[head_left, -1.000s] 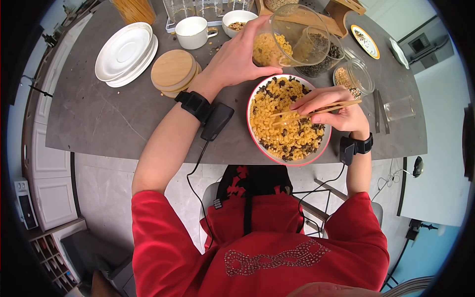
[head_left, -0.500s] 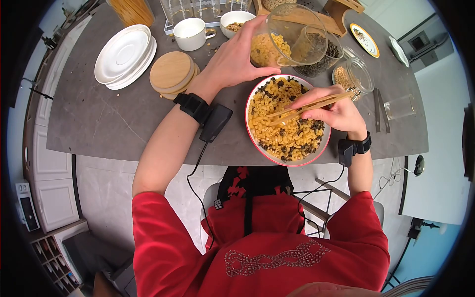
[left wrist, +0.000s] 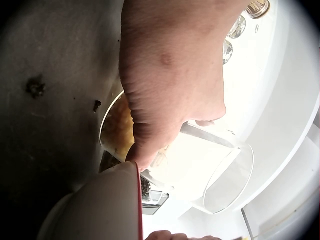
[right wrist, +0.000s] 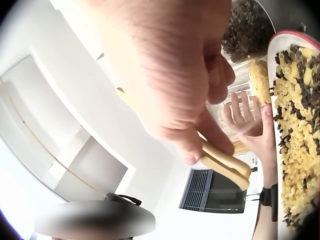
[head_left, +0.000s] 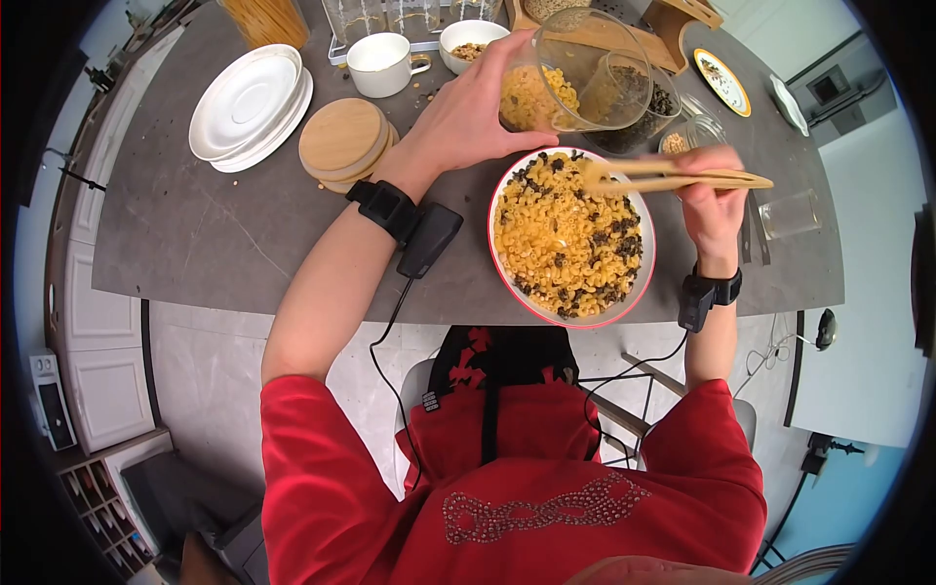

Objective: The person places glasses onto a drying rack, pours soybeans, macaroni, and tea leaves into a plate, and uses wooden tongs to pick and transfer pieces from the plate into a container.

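Observation:
My left hand (head_left: 468, 122) grips a clear glass jar (head_left: 538, 99) lying tilted behind the bowl, with yellow macaroni in its bottom. The thumb is right at the rim of the white bowl (head_left: 639, 291) with a red edge. Small curled macaroni (head_left: 556, 229) mixed with dark bits fills that bowl. In my right hand (head_left: 717, 200) is a pair of wooden tongs (head_left: 673, 181), pinched between thumb and fingers. Their tips, blurred, hang over the bowl's far right part. In the right wrist view the tongs (right wrist: 227, 167) show their joined end.
A glass container of dark bits (head_left: 651, 119) stands behind the bowl, and an open jar of grains (head_left: 682, 141) to its right. Wooden lids (head_left: 341, 141), stacked white plates (head_left: 244, 102) and a white cup (head_left: 380, 66) are at left. A drinking glass (head_left: 790, 214) lies at right.
My right hand has moved right, drawing the tongs up from the macaroni in the bowl. The left hand keeps its grip on the tilted jar in about the same place.

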Demonstrator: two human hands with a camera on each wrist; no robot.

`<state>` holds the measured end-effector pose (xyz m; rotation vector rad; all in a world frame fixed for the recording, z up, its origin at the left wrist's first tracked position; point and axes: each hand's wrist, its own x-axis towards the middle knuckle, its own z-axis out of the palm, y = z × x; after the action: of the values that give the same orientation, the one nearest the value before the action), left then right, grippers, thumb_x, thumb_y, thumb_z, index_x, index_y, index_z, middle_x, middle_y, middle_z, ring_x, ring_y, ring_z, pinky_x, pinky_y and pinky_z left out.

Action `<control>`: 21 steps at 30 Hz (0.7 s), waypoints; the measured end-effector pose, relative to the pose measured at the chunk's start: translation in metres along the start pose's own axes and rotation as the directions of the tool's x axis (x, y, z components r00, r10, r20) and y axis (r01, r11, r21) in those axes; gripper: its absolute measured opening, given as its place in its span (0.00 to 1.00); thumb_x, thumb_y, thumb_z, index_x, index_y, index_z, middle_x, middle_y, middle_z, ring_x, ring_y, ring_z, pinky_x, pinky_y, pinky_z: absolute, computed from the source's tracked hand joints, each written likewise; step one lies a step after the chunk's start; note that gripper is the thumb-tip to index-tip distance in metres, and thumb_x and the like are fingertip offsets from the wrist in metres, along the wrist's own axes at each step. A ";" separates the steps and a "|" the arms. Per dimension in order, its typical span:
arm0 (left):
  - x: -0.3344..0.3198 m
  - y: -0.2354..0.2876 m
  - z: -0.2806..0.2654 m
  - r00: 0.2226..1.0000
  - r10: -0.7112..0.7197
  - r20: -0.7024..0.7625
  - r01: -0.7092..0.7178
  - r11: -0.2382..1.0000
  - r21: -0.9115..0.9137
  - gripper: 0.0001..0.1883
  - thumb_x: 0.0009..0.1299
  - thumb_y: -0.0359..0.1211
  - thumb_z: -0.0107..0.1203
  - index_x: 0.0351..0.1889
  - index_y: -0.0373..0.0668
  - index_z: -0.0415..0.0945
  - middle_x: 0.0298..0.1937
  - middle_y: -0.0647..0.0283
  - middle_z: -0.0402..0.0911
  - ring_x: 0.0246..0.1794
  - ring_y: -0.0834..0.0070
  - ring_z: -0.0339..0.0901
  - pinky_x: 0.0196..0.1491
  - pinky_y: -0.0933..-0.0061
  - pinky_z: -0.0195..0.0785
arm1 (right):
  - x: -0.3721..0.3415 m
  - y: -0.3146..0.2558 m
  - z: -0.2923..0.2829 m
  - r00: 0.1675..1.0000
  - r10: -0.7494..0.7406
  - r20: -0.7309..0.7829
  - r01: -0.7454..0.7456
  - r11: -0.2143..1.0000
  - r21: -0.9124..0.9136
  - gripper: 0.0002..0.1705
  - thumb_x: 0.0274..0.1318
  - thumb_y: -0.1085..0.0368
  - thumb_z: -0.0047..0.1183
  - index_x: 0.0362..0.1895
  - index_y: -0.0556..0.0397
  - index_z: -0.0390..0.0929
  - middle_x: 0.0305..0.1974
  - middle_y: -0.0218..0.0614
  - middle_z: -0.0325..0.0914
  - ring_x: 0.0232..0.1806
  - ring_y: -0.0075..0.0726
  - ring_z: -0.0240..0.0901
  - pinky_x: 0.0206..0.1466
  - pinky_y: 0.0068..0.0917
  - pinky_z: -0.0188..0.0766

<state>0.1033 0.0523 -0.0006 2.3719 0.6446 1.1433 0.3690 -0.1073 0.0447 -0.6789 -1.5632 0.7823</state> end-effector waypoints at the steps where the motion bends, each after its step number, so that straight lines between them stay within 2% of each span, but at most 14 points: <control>1: 0.001 0.000 0.000 1.000 0.007 -0.004 -0.007 1.000 -0.008 0.60 0.55 0.50 0.82 0.78 0.40 0.53 0.73 0.47 0.72 0.72 0.52 0.73 0.74 0.54 0.67 | 0.001 0.000 0.000 1.000 -0.001 -0.002 0.001 1.000 -0.001 0.18 0.64 0.63 0.68 0.54 0.57 0.81 0.46 0.45 0.86 0.46 0.39 0.85 0.55 0.34 0.81; 4: 0.000 0.001 0.000 1.000 0.001 0.003 -0.001 1.000 -0.012 0.60 0.55 0.50 0.82 0.78 0.40 0.53 0.73 0.47 0.72 0.72 0.52 0.73 0.73 0.54 0.67 | 0.008 0.001 -0.001 0.985 -0.066 -0.159 0.066 0.998 -0.008 0.16 0.69 0.65 0.63 0.57 0.57 0.79 0.50 0.52 0.86 0.25 0.24 0.73 0.28 0.20 0.70; 5: 0.000 0.001 -0.001 1.000 -0.001 0.004 0.001 1.000 -0.010 0.60 0.55 0.50 0.82 0.78 0.40 0.53 0.73 0.47 0.72 0.72 0.52 0.73 0.73 0.54 0.67 | 0.011 0.002 0.004 0.975 -0.086 -0.204 0.058 0.989 -0.138 0.15 0.71 0.66 0.60 0.58 0.57 0.78 0.53 0.56 0.85 0.19 0.18 0.63 0.21 0.17 0.58; 8: 0.001 -0.001 0.000 1.000 0.002 0.002 -0.002 1.000 0.010 0.60 0.55 0.50 0.82 0.78 0.40 0.53 0.72 0.47 0.72 0.72 0.52 0.72 0.73 0.54 0.67 | 0.011 -0.001 0.005 0.972 -0.019 -0.233 -0.012 0.991 -0.130 0.17 0.70 0.66 0.62 0.58 0.58 0.78 0.53 0.56 0.85 0.19 0.18 0.62 0.21 0.17 0.58; 9: 0.000 -0.005 0.002 0.999 0.033 -0.016 -0.033 0.999 0.015 0.60 0.55 0.53 0.80 0.79 0.45 0.52 0.74 0.47 0.70 0.71 0.48 0.73 0.70 0.51 0.70 | 0.009 -0.002 0.000 0.972 -0.021 -0.233 -0.011 0.991 -0.131 0.17 0.70 0.66 0.62 0.58 0.58 0.78 0.53 0.56 0.85 0.19 0.18 0.62 0.21 0.17 0.58; 10: 0.001 -0.004 0.002 0.997 0.063 -0.034 -0.062 0.998 0.020 0.61 0.55 0.57 0.78 0.80 0.49 0.51 0.75 0.46 0.68 0.69 0.45 0.74 0.66 0.49 0.74 | 0.007 -0.003 -0.007 0.988 -0.002 -0.153 -0.012 0.996 -0.092 0.19 0.71 0.60 0.62 0.58 0.57 0.77 0.53 0.55 0.84 0.21 0.21 0.67 0.27 0.20 0.64; 11: 0.001 -0.003 0.001 0.997 0.063 -0.036 -0.062 0.998 0.021 0.61 0.55 0.57 0.78 0.80 0.49 0.51 0.75 0.46 0.68 0.69 0.45 0.74 0.66 0.49 0.74 | 0.006 -0.003 -0.011 0.998 0.013 -0.068 -0.016 0.999 -0.051 0.21 0.71 0.55 0.61 0.58 0.55 0.76 0.54 0.55 0.84 0.23 0.24 0.72 0.32 0.23 0.70; 12: 0.000 -0.002 0.001 1.000 0.019 -0.013 -0.019 1.000 0.007 0.61 0.55 0.57 0.78 0.80 0.49 0.51 0.75 0.46 0.68 0.69 0.45 0.74 0.67 0.49 0.73 | 0.006 0.000 -0.010 0.998 0.011 -0.064 -0.014 0.999 -0.049 0.21 0.71 0.55 0.61 0.58 0.55 0.76 0.54 0.55 0.84 0.23 0.24 0.72 0.32 0.23 0.70; 14: -0.001 -0.003 0.001 1.000 -0.026 0.013 0.026 1.000 -0.007 0.61 0.55 0.57 0.78 0.80 0.49 0.51 0.75 0.46 0.68 0.69 0.44 0.74 0.67 0.49 0.73 | 0.005 0.001 0.001 0.995 0.012 0.104 -0.016 0.999 0.037 0.19 0.67 0.64 0.65 0.56 0.60 0.78 0.47 0.46 0.86 0.41 0.36 0.86 0.46 0.29 0.83; 15: 0.000 -0.006 0.003 1.000 0.010 -0.008 -0.010 1.000 0.004 0.61 0.55 0.57 0.78 0.80 0.49 0.51 0.75 0.46 0.68 0.69 0.44 0.74 0.67 0.49 0.73 | 0.003 -0.004 0.003 0.976 0.140 0.168 -0.143 0.990 0.005 0.17 0.65 0.66 0.67 0.53 0.59 0.79 0.49 0.46 0.86 0.54 0.43 0.86 0.59 0.36 0.82; 16: 0.001 -0.007 0.003 0.998 0.048 -0.029 -0.047 0.999 0.017 0.61 0.55 0.57 0.78 0.80 0.48 0.51 0.75 0.45 0.68 0.69 0.44 0.74 0.67 0.49 0.72 | 0.001 -0.005 0.004 0.953 0.230 0.196 -0.216 0.972 -0.091 0.15 0.62 0.69 0.68 0.51 0.59 0.81 0.48 0.44 0.87 0.51 0.40 0.86 0.56 0.34 0.82; 18: 0.001 -0.008 0.003 0.998 0.057 -0.029 -0.056 0.998 0.011 0.61 0.55 0.57 0.78 0.80 0.48 0.51 0.75 0.45 0.68 0.69 0.44 0.74 0.67 0.49 0.73 | 0.004 -0.007 0.013 0.916 0.302 0.263 -0.278 0.953 -0.125 0.13 0.60 0.72 0.68 0.48 0.60 0.84 0.47 0.41 0.87 0.49 0.35 0.86 0.53 0.30 0.82; 19: 0.001 -0.007 0.003 0.998 0.060 -0.033 -0.060 0.998 0.007 0.61 0.55 0.57 0.78 0.80 0.48 0.51 0.74 0.45 0.69 0.69 0.44 0.74 0.67 0.49 0.73 | 0.006 -0.010 0.012 0.916 0.303 0.263 -0.278 0.952 -0.126 0.13 0.60 0.72 0.68 0.48 0.60 0.84 0.47 0.41 0.87 0.49 0.35 0.86 0.53 0.30 0.82; 21: 0.001 -0.006 0.002 0.999 0.045 -0.028 -0.045 0.999 0.007 0.61 0.55 0.57 0.78 0.80 0.48 0.51 0.74 0.45 0.69 0.69 0.44 0.74 0.67 0.49 0.72 | 0.010 -0.012 0.013 0.857 0.387 0.341 -0.293 0.909 -0.295 0.13 0.60 0.74 0.68 0.49 0.60 0.85 0.45 0.38 0.88 0.46 0.29 0.85 0.51 0.27 0.81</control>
<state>0.1038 0.0570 -0.0046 2.3913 0.6086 1.1967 0.3552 -0.1080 0.0594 -1.0439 -1.9507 1.0588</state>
